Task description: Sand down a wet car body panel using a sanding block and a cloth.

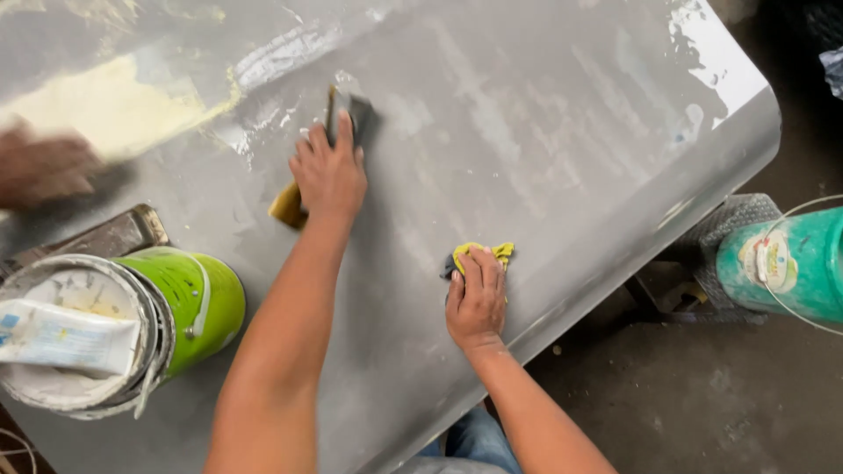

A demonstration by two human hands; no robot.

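My left hand (329,171) presses a dark sanding block (349,114) with a yellowish underside flat against a large grey primed panel (544,132). My right hand (477,298) rests lower on the panel, fingers curled over a small yellow and dark cloth (492,252). A pale yellow filler patch (110,105) covers the panel's upper left. Another person's blurred hand (39,167) works at that patch on the far left.
A green tin (198,303) with a crusted rim stands on the panel at the lower left, a white tube (61,338) lying across its top. A metal scraper (105,237) lies behind it. A teal bucket (790,263) stands on the dusty floor at right.
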